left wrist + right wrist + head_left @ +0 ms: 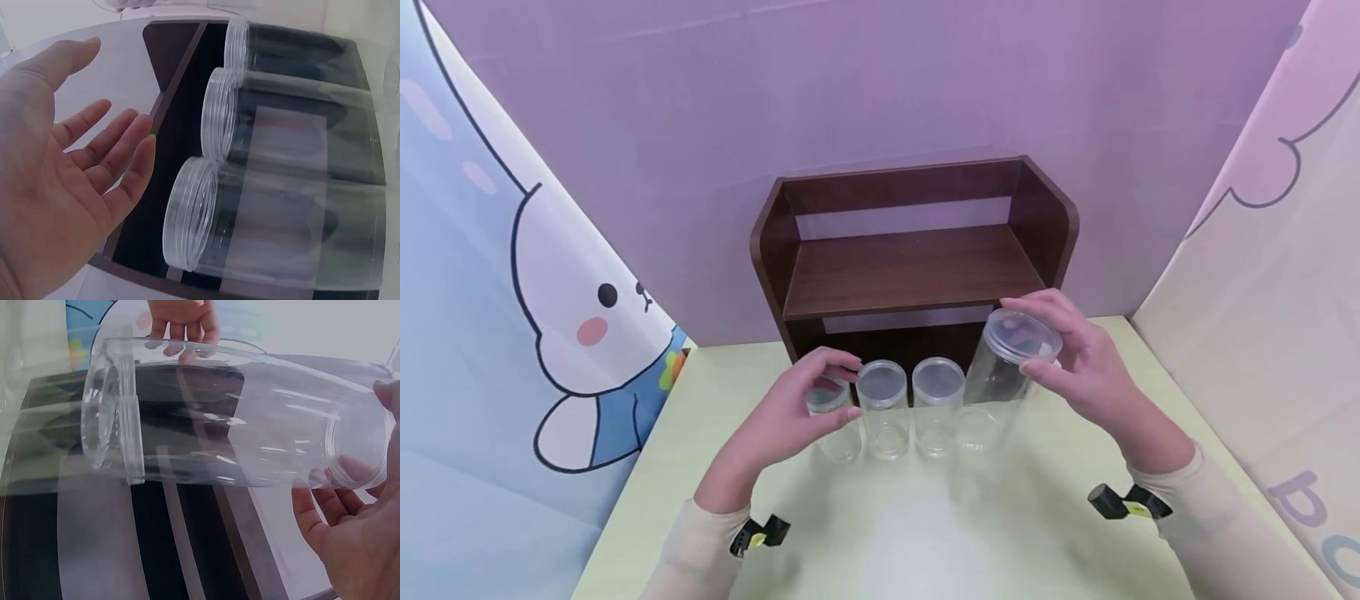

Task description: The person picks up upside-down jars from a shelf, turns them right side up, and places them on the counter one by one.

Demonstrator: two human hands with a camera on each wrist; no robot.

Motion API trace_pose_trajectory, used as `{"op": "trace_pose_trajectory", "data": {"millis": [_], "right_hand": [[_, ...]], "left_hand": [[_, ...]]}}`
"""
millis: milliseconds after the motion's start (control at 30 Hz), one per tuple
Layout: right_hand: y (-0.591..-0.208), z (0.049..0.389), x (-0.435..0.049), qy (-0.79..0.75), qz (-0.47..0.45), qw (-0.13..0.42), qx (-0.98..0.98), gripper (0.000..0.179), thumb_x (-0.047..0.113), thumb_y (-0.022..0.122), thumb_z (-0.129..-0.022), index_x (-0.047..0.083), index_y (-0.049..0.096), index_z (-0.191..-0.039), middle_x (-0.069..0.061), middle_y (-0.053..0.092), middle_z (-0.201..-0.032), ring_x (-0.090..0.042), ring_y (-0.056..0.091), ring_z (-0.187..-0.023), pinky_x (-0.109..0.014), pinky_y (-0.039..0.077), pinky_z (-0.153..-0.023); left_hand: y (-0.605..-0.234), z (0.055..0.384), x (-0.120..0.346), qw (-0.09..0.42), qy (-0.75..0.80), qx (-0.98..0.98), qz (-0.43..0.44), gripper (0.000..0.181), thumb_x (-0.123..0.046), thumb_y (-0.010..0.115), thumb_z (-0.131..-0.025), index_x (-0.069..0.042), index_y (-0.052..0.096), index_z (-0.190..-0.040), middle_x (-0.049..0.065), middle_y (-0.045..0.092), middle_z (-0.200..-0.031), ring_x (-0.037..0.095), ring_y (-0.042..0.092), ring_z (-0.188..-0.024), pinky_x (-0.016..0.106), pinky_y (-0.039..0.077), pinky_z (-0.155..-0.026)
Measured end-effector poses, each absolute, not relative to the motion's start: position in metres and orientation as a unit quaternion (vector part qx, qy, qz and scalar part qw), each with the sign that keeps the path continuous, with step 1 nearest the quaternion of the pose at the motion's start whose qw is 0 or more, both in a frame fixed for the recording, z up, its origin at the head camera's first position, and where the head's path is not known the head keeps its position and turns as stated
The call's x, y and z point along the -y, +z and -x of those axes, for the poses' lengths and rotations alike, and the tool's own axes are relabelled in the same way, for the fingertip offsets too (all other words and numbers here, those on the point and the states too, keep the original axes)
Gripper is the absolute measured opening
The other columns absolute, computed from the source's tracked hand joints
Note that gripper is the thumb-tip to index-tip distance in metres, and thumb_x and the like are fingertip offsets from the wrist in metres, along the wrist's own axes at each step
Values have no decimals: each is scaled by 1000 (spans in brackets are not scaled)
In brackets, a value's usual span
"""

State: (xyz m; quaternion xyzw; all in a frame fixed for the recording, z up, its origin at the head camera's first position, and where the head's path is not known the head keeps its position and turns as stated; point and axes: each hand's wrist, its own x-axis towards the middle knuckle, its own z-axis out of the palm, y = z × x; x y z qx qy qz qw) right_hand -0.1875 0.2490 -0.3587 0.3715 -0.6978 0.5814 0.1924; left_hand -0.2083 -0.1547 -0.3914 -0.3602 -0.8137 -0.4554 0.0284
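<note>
By its lid, my right hand (1086,358) holds a clear plastic jar (996,379), raised above the table and slightly tilted. The right wrist view shows the fingers round the lid end of this jar (250,425). Three more clear lidded jars stand in a row: a left one (842,442), a middle one (886,417) and a right one (937,417). My left hand (793,408) is over the left jar, which it partly covers in the head view. In the left wrist view its relaxed fingers are apart from the jars and hold nothing.
A dark brown two-tier wooden shelf (917,267) stands just behind the jars, against a purple cloth backdrop (880,92). The pale tabletop (917,542) lies in front. Printed cloths hang at the left (467,400) and right (1262,333).
</note>
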Motion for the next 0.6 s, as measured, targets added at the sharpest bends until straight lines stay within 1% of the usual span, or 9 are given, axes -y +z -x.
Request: {"op": "trace_pose_trajectory", "data": {"millis": [67,200,333,433,533,600], "right_hand": [[-360,189,-252,574,-377,196,700,66,-22,72,-82,-11,62,-146,-21,61,-134,-28,62,-117,-23,57,-96],[-363,188,-258,548,-359,194,730,69,-24,75,-81,-10,62,-147,-20,60,-135,-24,62,-119,-22,55,-103],[-365,187,-263,524,-338,191,758,71,-25,77,-80,-9,62,-148,-18,59,-136,-22,63,-118,-22,54,-106],[-369,187,-266,511,-338,197,765,73,-26,78,-80,-8,62,-148,-18,58,-136,-22,63,-118,-22,53,-107],[-373,188,-268,502,-342,207,767,74,-26,79,-79,-6,63,-148,-18,59,-136,-22,63,-117,-21,52,-108],[-375,189,-269,501,-343,211,766,75,-26,80,-78,-7,63,-148,-18,59,-136,-21,63,-118,-20,52,-107]], "left_hand": [[-391,209,158,35,-455,815,357,53,-12,88,-97,-19,63,-143,3,67,-139,30,69,-125,44,60,-103],[-391,210,163,44,-451,821,348,54,-11,88,-96,-18,63,-143,-5,67,-139,27,68,-125,40,60,-104],[-390,212,168,55,-454,820,344,52,-9,88,-96,-14,64,-142,-3,67,-138,28,68,-125,39,59,-105],[-390,215,172,65,-454,823,333,51,-8,87,-97,-14,64,-142,-2,68,-138,27,68,-125,38,59,-105],[-391,218,178,78,-453,830,316,49,-10,87,-98,-16,65,-141,-3,69,-136,24,68,-123,39,59,-105],[-392,220,182,90,-455,833,300,46,-11,86,-99,-16,66,-139,-3,69,-134,25,68,-122,40,59,-105]]}}
